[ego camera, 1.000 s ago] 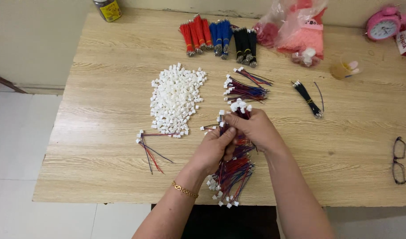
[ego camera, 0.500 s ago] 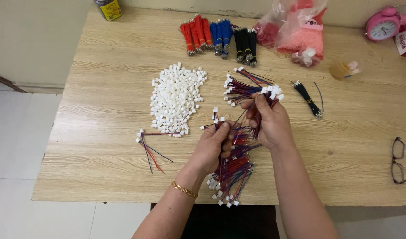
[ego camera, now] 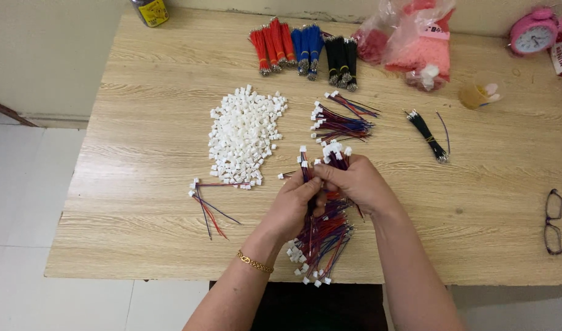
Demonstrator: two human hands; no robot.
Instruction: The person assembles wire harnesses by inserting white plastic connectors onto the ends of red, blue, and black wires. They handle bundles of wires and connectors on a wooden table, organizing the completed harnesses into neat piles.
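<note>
My desk point(ego camera: 140, 202) is matt wood-grain laminate — the connector housings point(ego camera: 244, 132) white plastic, the wires point(ego camera: 324, 236) smooth-sheathed.

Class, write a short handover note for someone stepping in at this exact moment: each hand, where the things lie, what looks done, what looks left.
Left hand and right hand together grip a bundle of red and blue wires with white connectors, over the table's near edge.
Done, apparently: a fitted wire pile lies behind the hands; a few fitted wires lie to the left.
Left: a heap of loose white connector housings, and red, blue and black wire bunches at the far edge.
</note>
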